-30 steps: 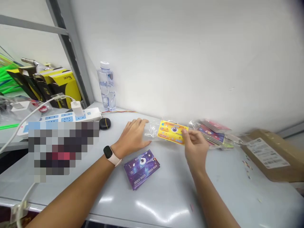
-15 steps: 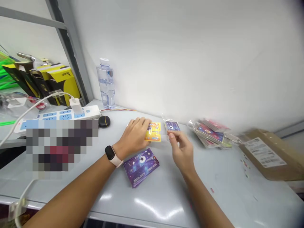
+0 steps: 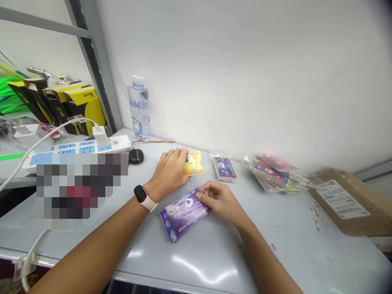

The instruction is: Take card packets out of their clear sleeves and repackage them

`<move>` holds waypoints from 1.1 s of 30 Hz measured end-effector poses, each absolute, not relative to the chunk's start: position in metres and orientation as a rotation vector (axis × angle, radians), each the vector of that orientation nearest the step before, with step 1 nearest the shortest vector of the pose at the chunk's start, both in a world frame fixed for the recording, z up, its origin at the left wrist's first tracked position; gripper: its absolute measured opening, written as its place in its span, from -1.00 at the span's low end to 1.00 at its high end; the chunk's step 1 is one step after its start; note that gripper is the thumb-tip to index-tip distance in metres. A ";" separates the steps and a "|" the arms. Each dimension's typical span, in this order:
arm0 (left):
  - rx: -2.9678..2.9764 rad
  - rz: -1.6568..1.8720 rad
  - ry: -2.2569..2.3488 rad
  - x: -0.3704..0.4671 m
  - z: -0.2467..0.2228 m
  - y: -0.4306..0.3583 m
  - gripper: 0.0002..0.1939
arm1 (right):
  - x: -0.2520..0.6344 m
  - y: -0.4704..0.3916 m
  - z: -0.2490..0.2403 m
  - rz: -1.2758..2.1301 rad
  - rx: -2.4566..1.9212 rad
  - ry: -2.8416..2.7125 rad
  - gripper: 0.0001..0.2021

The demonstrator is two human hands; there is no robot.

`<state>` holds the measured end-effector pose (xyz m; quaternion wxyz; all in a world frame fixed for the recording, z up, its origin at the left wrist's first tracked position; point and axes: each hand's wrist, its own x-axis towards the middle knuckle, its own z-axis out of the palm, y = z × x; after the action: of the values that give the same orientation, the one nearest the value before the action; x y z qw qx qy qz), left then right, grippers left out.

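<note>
The purple card stack [image 3: 183,213] lies flat on the grey table [image 3: 214,253], at 6 o'clock from the yellow card pack [image 3: 192,163] and close to the near edge. The right hand [image 3: 221,200] rests at the stack's 3 o'clock corner; its fingers are curled narrow, with the fingertips [image 3: 199,195] pinching the top card, which sits slightly skewed over those below. This grip appears suited to peeling off a single card.

The left hand [image 3: 169,173], watch on the wrist, lies palm-down at 11 o'clock from the stack. Its fingers are extended and flat, pressing the yellow card pack to the table, probably to keep it from sliding.

A small sleeved purple pack [image 3: 225,168] lies untouched at 1 o'clock. At 2 o'clock lies a heap of bagged packs [image 3: 274,171], and beyond it a cardboard box [image 3: 346,202]. A water bottle [image 3: 139,108] stands against the wall at 11 o'clock, beside a power strip [image 3: 79,149].
</note>
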<state>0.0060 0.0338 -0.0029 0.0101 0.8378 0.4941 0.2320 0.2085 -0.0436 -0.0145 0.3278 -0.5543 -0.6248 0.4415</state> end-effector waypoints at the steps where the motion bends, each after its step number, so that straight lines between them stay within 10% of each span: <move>1: 2.614 0.723 1.543 0.006 -0.003 0.034 -0.61 | 0.212 -0.043 -0.011 1.196 -1.415 -1.579 -0.68; 12: 2.655 0.651 1.510 0.007 -0.003 0.032 -0.57 | 0.240 -0.032 -0.003 0.477 -1.249 -0.795 -0.56; 24: 2.742 0.664 1.217 0.017 -0.002 0.021 -0.55 | 0.211 -0.039 -0.015 0.739 -1.335 -1.165 -0.59; 33: 2.735 0.730 1.195 0.015 -0.003 0.022 -0.59 | 0.217 -0.041 -0.015 0.128 -1.358 -1.546 -0.79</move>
<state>0.0149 0.0224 -0.0030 0.0344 0.8897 0.3886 0.2373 0.2165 -0.0411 -0.0150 0.5140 -0.5648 -0.6434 0.0532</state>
